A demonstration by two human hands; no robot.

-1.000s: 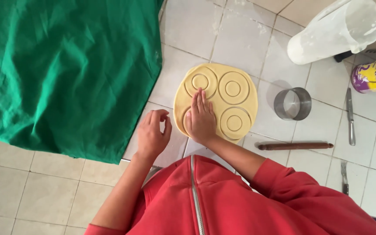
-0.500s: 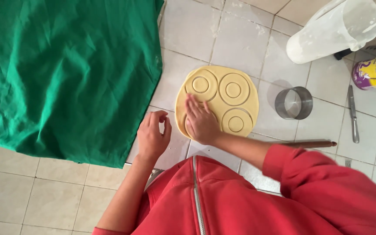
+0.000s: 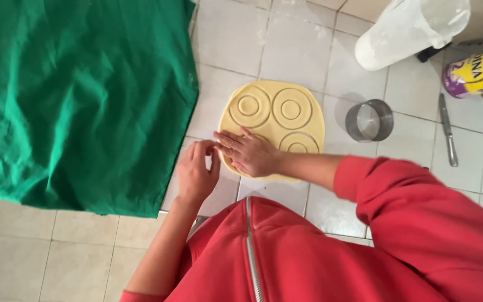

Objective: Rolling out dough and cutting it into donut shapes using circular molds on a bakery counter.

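Purple-and-yellow tin [image 3: 478, 71] far right, beyond metal ring [image 3: 369, 120] beside dough [image 3: 273, 114].

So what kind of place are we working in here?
Most likely a home kitchen counter: a tiled worktop holds rolled-out dough stamped with rings, a round metal cutter beside it, and a table knife. The right hand presses the dough.
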